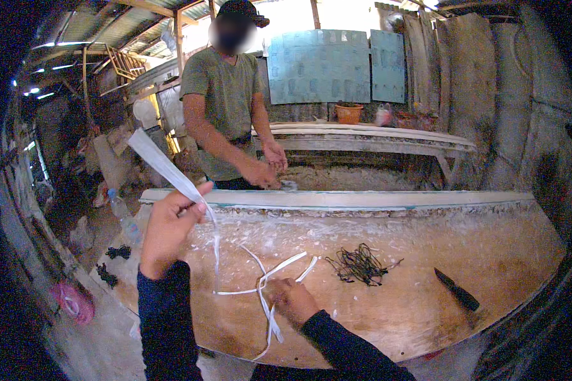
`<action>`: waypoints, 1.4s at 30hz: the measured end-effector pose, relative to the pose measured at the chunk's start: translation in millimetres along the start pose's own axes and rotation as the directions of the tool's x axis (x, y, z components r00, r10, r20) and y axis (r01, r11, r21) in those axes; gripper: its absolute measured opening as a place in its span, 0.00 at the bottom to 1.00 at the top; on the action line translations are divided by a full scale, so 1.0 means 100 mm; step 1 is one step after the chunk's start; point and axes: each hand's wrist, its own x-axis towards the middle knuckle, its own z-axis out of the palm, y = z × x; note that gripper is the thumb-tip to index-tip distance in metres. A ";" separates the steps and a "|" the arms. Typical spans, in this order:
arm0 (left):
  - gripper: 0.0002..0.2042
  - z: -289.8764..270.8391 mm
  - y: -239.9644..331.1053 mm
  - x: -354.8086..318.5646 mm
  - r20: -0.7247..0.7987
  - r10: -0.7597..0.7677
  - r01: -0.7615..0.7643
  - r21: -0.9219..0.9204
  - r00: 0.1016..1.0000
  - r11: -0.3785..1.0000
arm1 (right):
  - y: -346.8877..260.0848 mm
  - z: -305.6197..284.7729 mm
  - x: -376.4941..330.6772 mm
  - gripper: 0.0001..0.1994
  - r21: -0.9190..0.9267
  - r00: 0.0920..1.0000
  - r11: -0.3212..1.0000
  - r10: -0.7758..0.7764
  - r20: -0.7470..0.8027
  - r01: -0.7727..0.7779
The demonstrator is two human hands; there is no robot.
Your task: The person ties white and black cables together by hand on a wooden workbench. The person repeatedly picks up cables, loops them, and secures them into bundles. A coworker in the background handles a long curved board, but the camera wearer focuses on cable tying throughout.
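Over tbl [400,311] | LH [167,232] up, pinching wht strip [162,166] | RH [293,301] low, curled

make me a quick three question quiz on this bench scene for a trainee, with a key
1. Which of the camera wearer's hands holds up the flat, white, ribbon-like strip?
2. True or false: the dark, pointed knife lies to the right of the tangled pile of thin black cord.
3. On the clear plastic bottle at the left, the cap is: A red, B blue, C green?

Key:
1. The left hand.
2. True.
3. B.
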 end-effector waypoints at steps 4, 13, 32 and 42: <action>0.16 0.49 -0.05 -0.27 0.189 -0.100 0.165 -0.369 0.977 0.915 | 0.01 0.19 -0.04 0.14 0.017 0.987 0.999 0.040 0.156 -0.043; 0.20 1.59 -0.49 -0.70 0.506 -0.251 0.565 -0.736 0.825 0.374 | 0.26 0.15 -0.09 0.11 0.332 0.985 0.932 0.167 -0.036 -0.146; 0.08 2.24 -1.74 -0.58 0.651 -0.135 0.580 -0.538 0.747 0.612 | 0.74 -0.52 -0.25 0.05 0.747 0.857 0.561 0.516 0.022 -0.357; 0.11 2.09 -1.63 -0.51 0.702 -0.004 0.501 -0.505 0.712 0.703 | 0.51 -0.66 -0.26 0.02 0.882 0.772 0.185 0.581 0.259 -0.435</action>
